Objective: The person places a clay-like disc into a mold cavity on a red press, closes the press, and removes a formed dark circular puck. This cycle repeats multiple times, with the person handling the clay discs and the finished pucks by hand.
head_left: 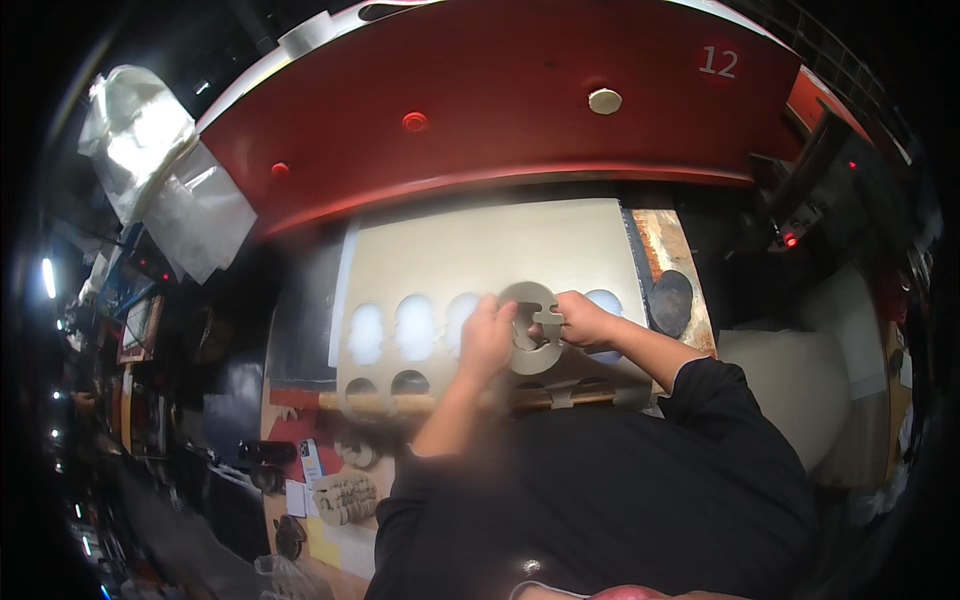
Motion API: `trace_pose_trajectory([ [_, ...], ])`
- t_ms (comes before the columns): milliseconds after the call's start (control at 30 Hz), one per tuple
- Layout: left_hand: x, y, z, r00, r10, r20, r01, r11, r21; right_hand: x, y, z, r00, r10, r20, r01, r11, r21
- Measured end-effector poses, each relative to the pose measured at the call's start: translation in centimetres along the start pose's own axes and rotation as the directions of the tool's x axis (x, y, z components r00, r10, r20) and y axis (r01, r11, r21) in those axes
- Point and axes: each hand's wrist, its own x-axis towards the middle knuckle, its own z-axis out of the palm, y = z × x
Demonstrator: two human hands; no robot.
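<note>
My left hand (487,340) and my right hand (588,322) grip opposite sides of a flat, round grey-beige piece (540,357) with a cut-out in its middle. They hold it over a large beige sheet (490,240) spread across the work table. Along the sheet runs a row of rounded holes, with a pale blue surface (415,328) showing through. More cut-outs line its near edge, where a dark gap shows. My hands and the round piece hide part of the row.
A broad red machine beam (520,110) spans the far side. Plastic bags (150,150) hang at the far left. On the right lies a dark oval object (670,303). A stack of beige cut pieces (345,497) sits at the lower left, near a black bottle-like object (267,452).
</note>
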Motion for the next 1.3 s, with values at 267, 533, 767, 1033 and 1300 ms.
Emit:
trace_pose_trajectory([
  [267, -0.7, 0.7, 1.9, 0.829, 0.554, 0.078, -0.503, 0.677, 0.537, -1.7, 3.5, 1.3, 0.992, 0.082, -0.097, -0.030, 0.895, 0.445],
  [533, -0.5, 1.7, 0.3, 0.907, 0.388, -0.163, -0.351, 0.911, 0.216, -3.2, 5.9, -3.1, 0.811, 0.532, -0.241, 0.043, 0.357, 0.933],
  [767, -2.6, -1.9, -3.1, 0.995, 0.030, -0.096, -0.045, 0.986, -0.160, -15.2, -1.1, -8.6, 0.483, 0.201, -0.852, 0.370, 0.835, 0.407],
  [1033, -4.6, -4.8, -3.3, 0.972, -0.187, -0.144, 0.123, 0.921, -0.369, -28.1, 11.1, -10.2, -0.218, 0.116, -0.969, -0.601, 0.766, 0.227],
  [1300, -3.7, -5.4, -3.1, 0.964, -0.180, -0.198, 0.176, 0.984, -0.039, -30.8, 21.5, -3.8, -0.306, 0.346, -0.887, -0.733, 0.508, 0.452],
])
